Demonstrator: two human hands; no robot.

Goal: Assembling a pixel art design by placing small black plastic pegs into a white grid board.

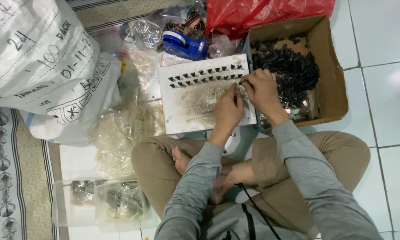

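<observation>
1. Large white woven sack (40,62), marked in black, slumped at upper left on patterned matting (4,178).
2. Cardboard box (333,89) at right on pale floor tiles (382,40), heaped with small black caps (289,66); red plastic bag (262,13) behind.
3. White perforated board (195,106), flat before crossed legs, bearing two rows of seated black caps (204,74) along the far edge; stiff, probably steady under pressing.
4. Blue tape dispenser (184,44) and crumpled clear bags (120,133) to the left.
5. Left hand (228,111) resting on the board, fingers curled; whether clamped on anything, cannot tell.
6. Right hand (263,91) at the board's right edge, fingertips pinched together near the row's end, seemingly on one cap, too small to confirm. Likely light, hard, slippery; best pinched by the sides.
</observation>
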